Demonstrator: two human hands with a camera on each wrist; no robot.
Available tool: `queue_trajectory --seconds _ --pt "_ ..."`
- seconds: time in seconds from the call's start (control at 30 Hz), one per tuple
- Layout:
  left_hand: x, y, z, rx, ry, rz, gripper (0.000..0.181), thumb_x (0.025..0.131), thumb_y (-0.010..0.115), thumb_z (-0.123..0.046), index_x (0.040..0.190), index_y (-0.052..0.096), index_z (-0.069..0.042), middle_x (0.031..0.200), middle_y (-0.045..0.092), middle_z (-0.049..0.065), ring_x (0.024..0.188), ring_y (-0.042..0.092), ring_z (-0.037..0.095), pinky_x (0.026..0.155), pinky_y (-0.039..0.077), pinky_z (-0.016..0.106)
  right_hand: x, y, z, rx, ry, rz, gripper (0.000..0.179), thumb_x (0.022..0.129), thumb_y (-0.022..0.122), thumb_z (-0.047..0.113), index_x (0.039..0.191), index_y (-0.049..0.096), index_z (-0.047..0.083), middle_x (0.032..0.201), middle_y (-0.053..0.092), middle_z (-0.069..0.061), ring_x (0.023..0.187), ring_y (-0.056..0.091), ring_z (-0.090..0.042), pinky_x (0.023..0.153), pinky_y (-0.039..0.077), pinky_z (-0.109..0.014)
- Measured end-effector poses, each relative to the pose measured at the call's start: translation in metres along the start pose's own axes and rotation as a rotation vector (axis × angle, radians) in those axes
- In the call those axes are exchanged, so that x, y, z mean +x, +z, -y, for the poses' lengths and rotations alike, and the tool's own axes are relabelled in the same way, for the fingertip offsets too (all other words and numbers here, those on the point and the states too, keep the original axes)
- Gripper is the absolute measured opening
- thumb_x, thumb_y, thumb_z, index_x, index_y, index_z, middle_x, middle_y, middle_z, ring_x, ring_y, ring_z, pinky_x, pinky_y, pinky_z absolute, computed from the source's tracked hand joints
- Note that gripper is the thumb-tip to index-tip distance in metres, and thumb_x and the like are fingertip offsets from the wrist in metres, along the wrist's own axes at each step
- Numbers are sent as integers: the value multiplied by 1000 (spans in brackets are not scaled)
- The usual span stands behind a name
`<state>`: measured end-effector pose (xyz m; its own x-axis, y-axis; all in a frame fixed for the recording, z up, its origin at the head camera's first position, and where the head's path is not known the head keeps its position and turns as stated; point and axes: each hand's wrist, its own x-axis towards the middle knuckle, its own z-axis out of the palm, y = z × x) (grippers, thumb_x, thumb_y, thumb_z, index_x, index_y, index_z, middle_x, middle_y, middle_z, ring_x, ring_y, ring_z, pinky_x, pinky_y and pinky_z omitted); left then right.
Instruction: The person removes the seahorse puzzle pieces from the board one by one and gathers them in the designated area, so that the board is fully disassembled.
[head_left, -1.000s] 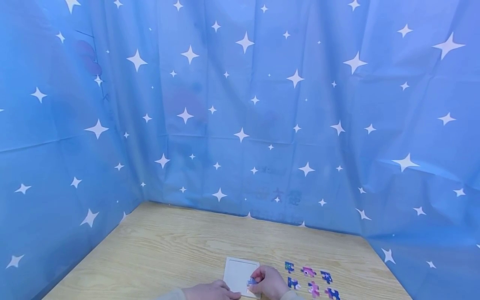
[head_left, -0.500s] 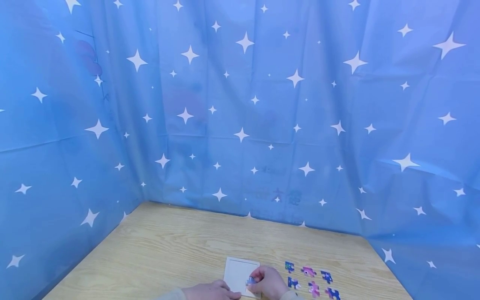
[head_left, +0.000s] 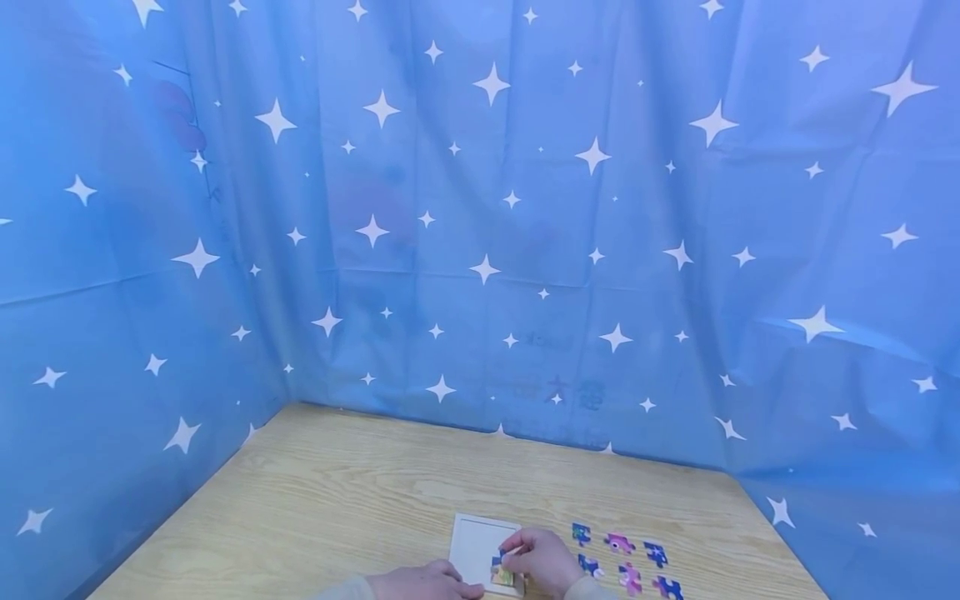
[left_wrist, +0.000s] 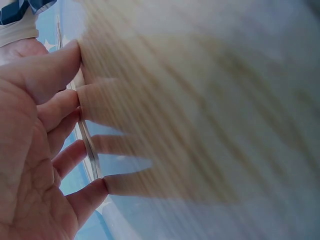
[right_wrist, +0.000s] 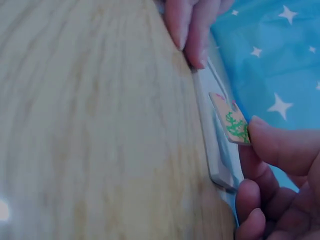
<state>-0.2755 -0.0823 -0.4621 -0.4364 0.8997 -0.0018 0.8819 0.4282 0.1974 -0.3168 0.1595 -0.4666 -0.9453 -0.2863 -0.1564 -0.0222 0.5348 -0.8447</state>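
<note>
A white square puzzle tray (head_left: pixel 471 542) with a raised rim lies flat near the front of the table. My right hand (head_left: pixel 546 562) pinches a jigsaw piece (right_wrist: pixel 232 120) between thumb and fingers, tilted just over the tray's right front part. The piece has a straight edge, a pale orange area and a green plant drawing; blue shows at its far end in the head view. My left hand (head_left: pixel 420 582) rests at the tray's left front edge, fingers extended. In the left wrist view, the left fingertips (left_wrist: pixel 102 182) touch the table beside a thin edge.
Several loose jigsaw pieces lie in two rows right of the tray, among them a pink one (head_left: pixel 619 543) and a dark blue one (head_left: pixel 655 554). The wood-grain table (head_left: pixel 360 492) meets a blue star-patterned curtain (head_left: pixel 465 333) at the back and sides.
The held piece has been turned in my right fingers, so its yellowish and green face now shows in the head view. The right hand shifted slightly right; the left stayed put.
</note>
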Motion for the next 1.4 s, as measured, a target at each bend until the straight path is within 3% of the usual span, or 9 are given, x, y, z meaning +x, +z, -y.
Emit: queue_trajectory --seconds 0.3,0.53,0.7,0.93,1.03,1.17,1.3,1.4 --pt "-1 0 -1 -88 -53 0 43 98 52 -32 137 54 -13 139 52 -7 104 47 1 77 41 12 -3 -15 -1 58 6 20 17 86 70 14 100 69 6 92 63 -1 87 53 -20 80 42 -47" --pt "0 3 -2 -141 -106 -20 42 99 51 -30 138 54 -14 133 57 -11 101 47 0 73 42 13 -15 -39 -10 103 -11 55 19 86 70 12 102 67 1 89 61 -3 84 52 -20 74 41 -37" --pt "0 4 -1 -174 -105 -33 42 98 51 -28 138 54 -13 132 58 -10 101 47 0 74 41 13 -27 -61 -20 111 -19 90 22 89 67 13 104 65 -3 88 59 -2 81 51 -17 71 44 -32" --pt "0 3 0 -109 -46 -31 44 97 52 -29 137 54 -10 138 54 -5 105 47 1 78 40 11 -41 -96 -41 181 14 157 25 92 63 13 109 64 -5 96 63 -1 87 58 -14 80 51 -35" --pt "0 3 0 -106 -44 -31 44 97 52 -28 137 54 -10 137 55 -6 105 47 1 77 40 11 -48 -109 -50 222 2 180 24 93 61 10 110 63 -7 101 61 -4 70 52 -7 68 48 -27" --pt "-1 3 -1 -118 -48 -30 44 97 53 -28 137 54 -11 137 55 -6 104 47 0 77 40 11 -59 -124 -60 313 55 207 19 93 59 7 108 64 -4 88 59 -2 59 45 -5 58 40 -20" --pt "0 4 0 -70 -22 -20 44 97 53 -30 139 54 -15 138 54 -6 106 46 0 79 38 10 -70 -139 -73 373 102 223 15 93 58 5 105 65 0 85 63 1 68 54 -6 67 48 -21" --pt "-1 5 0 -75 -27 -17 44 97 53 -30 139 54 -17 138 53 -7 106 46 1 79 39 11 -75 -151 -84 317 96 209 15 94 58 6 105 65 -2 86 63 0 73 57 -9 70 50 -23"
